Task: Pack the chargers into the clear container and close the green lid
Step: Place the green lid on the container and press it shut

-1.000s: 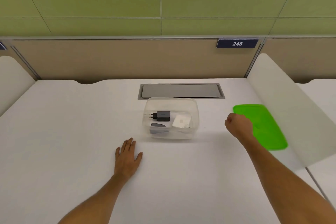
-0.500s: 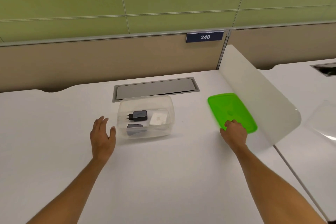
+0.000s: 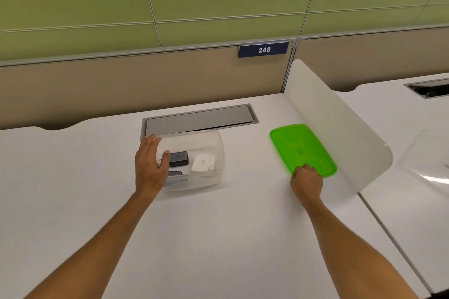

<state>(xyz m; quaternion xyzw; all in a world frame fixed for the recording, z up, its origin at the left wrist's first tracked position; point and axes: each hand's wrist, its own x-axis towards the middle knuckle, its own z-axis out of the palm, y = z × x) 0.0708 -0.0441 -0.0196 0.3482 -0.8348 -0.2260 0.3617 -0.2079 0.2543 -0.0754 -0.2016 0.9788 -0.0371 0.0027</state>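
Observation:
The clear container [image 3: 209, 138] stands lidless on the white desk, left of centre. Inside lie a black charger [image 3: 179, 158], a white charger [image 3: 203, 163] and a grey charger [image 3: 175, 174] partly behind my hand. My left hand [image 3: 150, 165] cups the container's left wall, fingers spread, thumb over the rim. The green lid [image 3: 301, 148] lies to the right, blurred, against the white divider. My right hand [image 3: 306, 182] pinches the lid's near edge.
A curved white divider [image 3: 340, 133] rises just right of the lid. A grey cable hatch [image 3: 199, 120] is set in the desk behind the container. A beige partition with a "248" sign [image 3: 263, 49] closes the back. Another desk lies beyond the divider.
My left hand moved from the desk up against the container's left side. My right hand reached the green lid and closed on its near edge. The view swung to the right.

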